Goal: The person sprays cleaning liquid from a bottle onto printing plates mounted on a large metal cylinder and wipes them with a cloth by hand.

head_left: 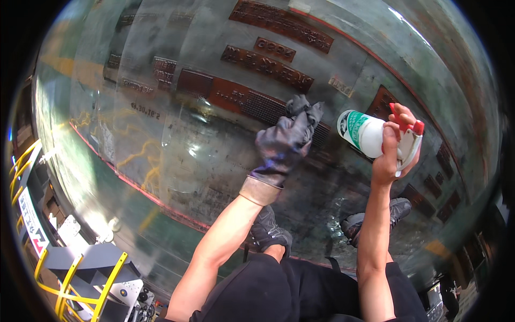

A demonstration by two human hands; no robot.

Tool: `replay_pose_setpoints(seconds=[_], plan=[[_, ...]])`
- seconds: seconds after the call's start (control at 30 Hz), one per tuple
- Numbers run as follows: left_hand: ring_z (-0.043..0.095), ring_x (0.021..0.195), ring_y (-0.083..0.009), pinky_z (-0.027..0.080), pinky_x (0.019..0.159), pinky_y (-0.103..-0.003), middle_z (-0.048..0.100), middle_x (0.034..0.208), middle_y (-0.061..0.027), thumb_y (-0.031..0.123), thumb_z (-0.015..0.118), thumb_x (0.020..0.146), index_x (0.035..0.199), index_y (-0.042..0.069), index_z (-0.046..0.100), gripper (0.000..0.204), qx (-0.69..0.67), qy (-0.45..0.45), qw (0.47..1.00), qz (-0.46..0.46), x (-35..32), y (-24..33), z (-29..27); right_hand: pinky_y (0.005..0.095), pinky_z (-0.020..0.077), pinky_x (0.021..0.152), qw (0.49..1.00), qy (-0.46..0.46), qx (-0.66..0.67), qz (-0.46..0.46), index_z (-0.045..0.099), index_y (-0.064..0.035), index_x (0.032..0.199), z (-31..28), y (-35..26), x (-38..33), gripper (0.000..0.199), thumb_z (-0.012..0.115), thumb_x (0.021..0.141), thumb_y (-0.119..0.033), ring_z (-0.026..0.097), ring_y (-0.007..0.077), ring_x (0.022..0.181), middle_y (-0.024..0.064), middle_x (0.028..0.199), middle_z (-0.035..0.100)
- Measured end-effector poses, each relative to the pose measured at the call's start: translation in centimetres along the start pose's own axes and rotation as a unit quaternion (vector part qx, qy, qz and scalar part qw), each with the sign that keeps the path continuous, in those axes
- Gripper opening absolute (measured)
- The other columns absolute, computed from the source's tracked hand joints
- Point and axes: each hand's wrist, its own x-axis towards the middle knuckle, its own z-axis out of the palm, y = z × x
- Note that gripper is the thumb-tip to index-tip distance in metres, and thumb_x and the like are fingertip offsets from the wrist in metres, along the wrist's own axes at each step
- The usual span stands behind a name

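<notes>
My left hand (281, 147), in a dark, stained glove with a beige cuff, is closed around a crumpled dark grey cloth (304, 111). It is over a long reddish-brown plate (228, 95) with raised patterns and characters, whose right part it partly hides. My right hand (394, 145) is bare and wrapped around the neck and red trigger head of a white spray bottle (370, 134) with a green label. The bottle is tilted on its side, its base toward my left hand. Whether it touches the surface below, I cannot tell.
More brown relief plates (281, 26) lie on a large greenish, glossy sheet (214, 155) with red edge lines (139, 185). My shoes (271, 231) are on the near part. Yellow bars (67, 276) and grey machine parts stand at lower left.
</notes>
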Motion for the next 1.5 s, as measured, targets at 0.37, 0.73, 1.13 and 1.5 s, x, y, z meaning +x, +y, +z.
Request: replay_pose_setpoints(seconds=[0.37, 0.73, 1.13, 1.5], plan=[[0.073, 0.106, -0.0331, 0.058, 0.091, -0.038, 0.076, 0.109, -0.0181, 0.023, 0.075, 0.091, 0.120, 0.006, 0.072, 0.034, -0.176, -0.038, 0.973, -0.141, 4.6, -3.8, -2.2, 0.0340, 0.0533, 0.096, 0.996, -0.015, -0.050, -0.073, 0.069, 0.0050, 0.118, 0.8, 0.6, 1.2, 0.032, 0.063, 0.087, -0.003, 0.071, 0.0217, 0.103, 0.0115, 0.120, 0.074], [0.065, 0.061, -0.0245, 0.049, 0.053, -0.041, 0.061, 0.074, -0.0040, 0.047, 0.076, 0.075, 0.090, 0.019, 0.062, 0.034, 0.035, -0.089, 0.987, 0.129, -0.6, 3.5, 3.4, 0.0372, 0.0499, 0.098, 0.997, 0.001, 0.020, -0.075, 0.047, 0.0056, 0.149, 0.4, 1.7, 0.5, 0.065, 0.064, 0.089, -0.008, 0.063, 0.0286, 0.120, 0.0173, 0.125, 0.065], [0.069, 0.072, -0.0301, 0.054, 0.066, -0.046, 0.068, 0.094, -0.0072, 0.040, 0.083, 0.072, 0.125, 0.026, 0.069, 0.057, -0.030, -0.031, 0.998, 0.039, 1.4, 2.6, 1.8, 0.0329, 0.0544, 0.090, 0.999, 0.008, -0.015, -0.046, 0.064, 0.0045, 0.124, 0.9, 0.6, 0.2, 0.038, 0.066, 0.087, -0.004, 0.068, 0.0227, 0.102, 0.0211, 0.123, 0.070], [0.068, 0.073, -0.0288, 0.054, 0.062, -0.043, 0.065, 0.085, -0.0082, 0.034, 0.084, 0.072, 0.112, 0.022, 0.068, 0.045, -0.164, -0.166, 0.969, 0.081, -3.1, 3.1, 1.0, 0.0344, 0.0527, 0.092, 0.999, 0.005, -0.028, -0.023, 0.064, 0.0031, 0.123, 2.0, -0.1, -0.1, 0.037, 0.066, 0.088, -0.005, 0.066, 0.0218, 0.104, 0.0204, 0.125, 0.068]])
